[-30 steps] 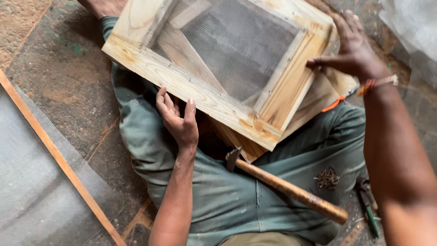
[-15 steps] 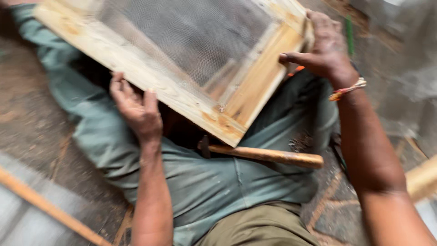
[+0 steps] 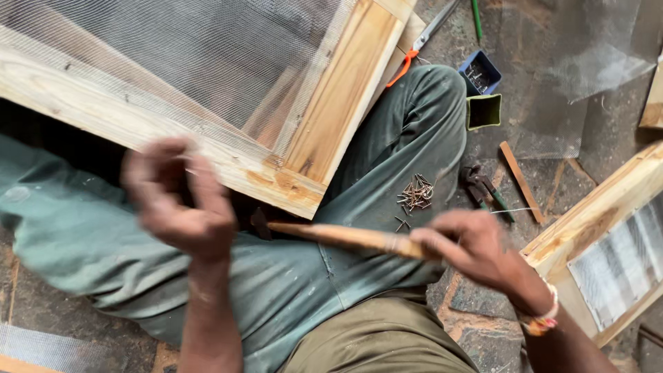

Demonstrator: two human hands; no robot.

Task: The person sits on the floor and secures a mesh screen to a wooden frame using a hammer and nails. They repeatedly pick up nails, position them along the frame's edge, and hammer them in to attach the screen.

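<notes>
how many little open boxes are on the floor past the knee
2: a blue box just beyond the knee, and a green box right below it, touching or nearly so. More may sit out of frame.

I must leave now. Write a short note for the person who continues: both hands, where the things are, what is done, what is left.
Left hand: blurred, at the near edge of the wooden frame, holds nothing clear.
Right hand: grips the hammer handle over the lap.
Nails lie loose on the thigh.
Done: wire mesh lies over the frame.
Left: whether the mesh is nailed cannot be seen.
</notes>
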